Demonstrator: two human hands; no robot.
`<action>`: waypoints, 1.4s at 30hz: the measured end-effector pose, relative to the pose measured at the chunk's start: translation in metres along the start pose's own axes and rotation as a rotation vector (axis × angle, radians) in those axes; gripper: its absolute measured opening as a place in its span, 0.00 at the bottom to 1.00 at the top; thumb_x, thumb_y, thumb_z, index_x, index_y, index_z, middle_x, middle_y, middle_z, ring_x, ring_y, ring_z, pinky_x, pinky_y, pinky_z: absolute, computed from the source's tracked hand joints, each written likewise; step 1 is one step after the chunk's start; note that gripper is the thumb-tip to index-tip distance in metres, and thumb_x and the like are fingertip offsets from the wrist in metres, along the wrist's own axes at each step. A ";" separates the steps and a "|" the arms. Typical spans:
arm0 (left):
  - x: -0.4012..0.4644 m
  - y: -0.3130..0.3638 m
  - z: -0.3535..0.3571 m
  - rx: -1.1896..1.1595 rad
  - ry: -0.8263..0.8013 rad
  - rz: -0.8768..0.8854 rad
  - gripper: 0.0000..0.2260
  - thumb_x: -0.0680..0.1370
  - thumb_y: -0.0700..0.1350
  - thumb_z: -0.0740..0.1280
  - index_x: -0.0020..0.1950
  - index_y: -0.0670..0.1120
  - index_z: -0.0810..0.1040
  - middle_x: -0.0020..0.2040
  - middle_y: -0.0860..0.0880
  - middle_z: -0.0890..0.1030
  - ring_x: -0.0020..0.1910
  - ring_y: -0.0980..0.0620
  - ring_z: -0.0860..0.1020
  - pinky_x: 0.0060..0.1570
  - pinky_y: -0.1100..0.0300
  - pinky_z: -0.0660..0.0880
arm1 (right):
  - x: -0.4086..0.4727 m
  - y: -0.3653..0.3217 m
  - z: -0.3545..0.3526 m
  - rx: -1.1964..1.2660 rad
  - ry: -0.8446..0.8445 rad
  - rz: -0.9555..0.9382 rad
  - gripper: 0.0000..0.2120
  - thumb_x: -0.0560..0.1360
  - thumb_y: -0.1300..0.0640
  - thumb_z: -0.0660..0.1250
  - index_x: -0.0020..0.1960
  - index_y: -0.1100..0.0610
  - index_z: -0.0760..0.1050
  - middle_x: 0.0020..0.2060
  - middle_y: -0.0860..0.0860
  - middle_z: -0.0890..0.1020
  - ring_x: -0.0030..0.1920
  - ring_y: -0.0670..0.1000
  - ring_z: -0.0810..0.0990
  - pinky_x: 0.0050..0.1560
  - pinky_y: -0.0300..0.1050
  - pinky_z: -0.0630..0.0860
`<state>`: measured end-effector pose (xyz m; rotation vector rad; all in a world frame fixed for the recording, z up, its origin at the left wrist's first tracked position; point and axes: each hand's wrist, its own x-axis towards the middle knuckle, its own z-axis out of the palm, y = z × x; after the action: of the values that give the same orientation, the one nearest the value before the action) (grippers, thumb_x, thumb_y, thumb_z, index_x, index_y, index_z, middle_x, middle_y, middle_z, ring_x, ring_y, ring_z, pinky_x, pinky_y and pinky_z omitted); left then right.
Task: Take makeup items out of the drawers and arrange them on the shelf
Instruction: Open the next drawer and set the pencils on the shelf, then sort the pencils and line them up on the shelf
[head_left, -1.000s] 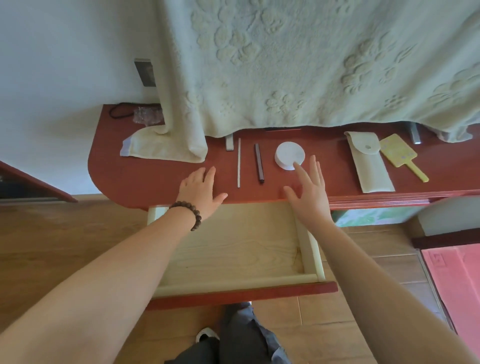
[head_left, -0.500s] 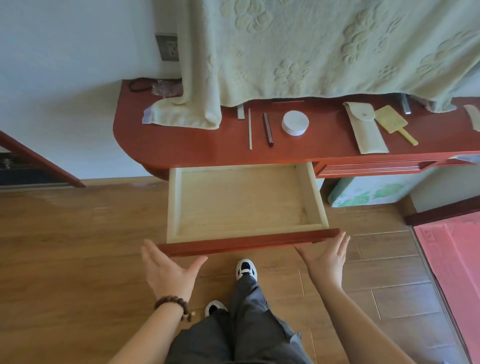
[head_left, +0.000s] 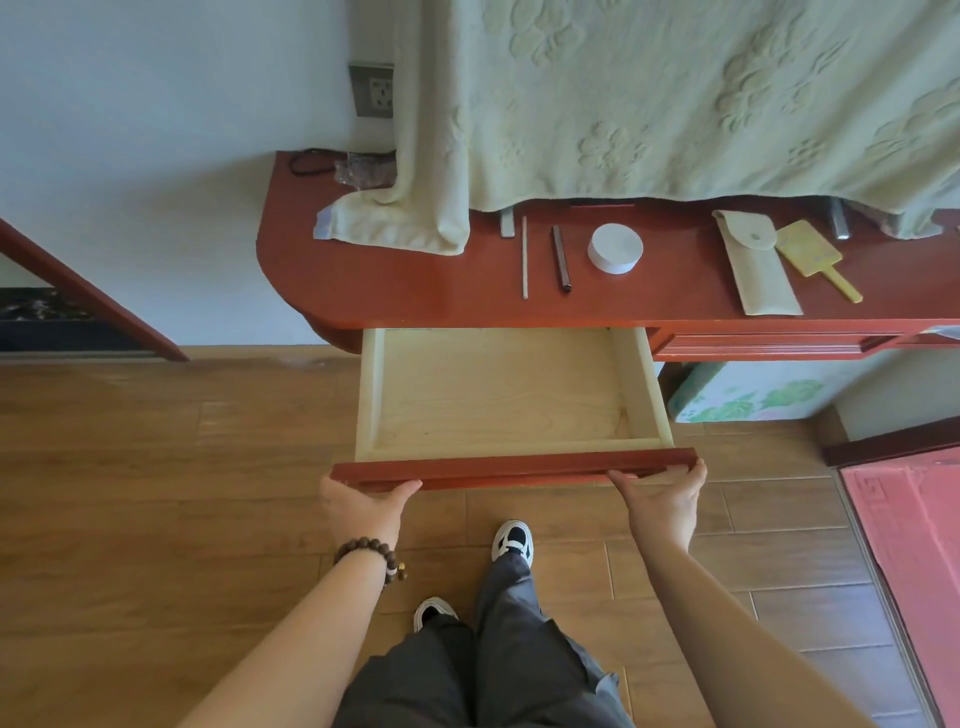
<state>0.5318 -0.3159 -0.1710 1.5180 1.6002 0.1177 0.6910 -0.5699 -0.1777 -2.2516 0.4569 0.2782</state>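
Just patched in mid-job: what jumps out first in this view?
The open drawer at centre shows only bare wood, with the left hand and right hand at its red front's two ends. Above, the shelf holds two sticks, a white jar, a pouch and a yellow paddle, under a hanging towel.

Nothing readable anywhere, honestly. No brand or label on the white round jar (head_left: 615, 248), the pencil (head_left: 561, 257), the cream pouch (head_left: 756, 265) or the yellow paddle-shaped thing (head_left: 810, 252). Just a green leafy pattern on the box (head_left: 753, 397) under the table, no lettering.
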 end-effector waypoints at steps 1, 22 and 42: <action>0.004 0.003 0.001 -0.008 -0.001 0.000 0.52 0.59 0.55 0.81 0.74 0.40 0.56 0.70 0.38 0.67 0.67 0.38 0.70 0.63 0.43 0.71 | 0.004 -0.003 0.001 0.001 0.002 -0.003 0.56 0.63 0.47 0.79 0.77 0.55 0.45 0.76 0.55 0.59 0.74 0.58 0.61 0.71 0.55 0.63; 0.070 0.102 0.061 -0.122 0.089 -0.008 0.50 0.69 0.54 0.74 0.78 0.51 0.41 0.78 0.47 0.55 0.74 0.43 0.62 0.67 0.44 0.65 | 0.104 -0.089 0.063 0.089 -0.120 0.048 0.57 0.66 0.45 0.76 0.77 0.52 0.37 0.77 0.52 0.57 0.74 0.57 0.61 0.70 0.52 0.63; 0.098 0.149 0.056 0.214 -0.110 -0.055 0.40 0.77 0.57 0.65 0.78 0.42 0.44 0.75 0.39 0.61 0.70 0.37 0.67 0.65 0.46 0.67 | 0.131 -0.135 0.069 0.043 -0.236 0.045 0.52 0.72 0.46 0.72 0.77 0.56 0.35 0.78 0.51 0.51 0.74 0.57 0.61 0.69 0.51 0.62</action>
<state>0.6952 -0.2255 -0.1635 1.6113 1.6047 -0.1698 0.8619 -0.4657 -0.1754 -2.1358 0.3841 0.5456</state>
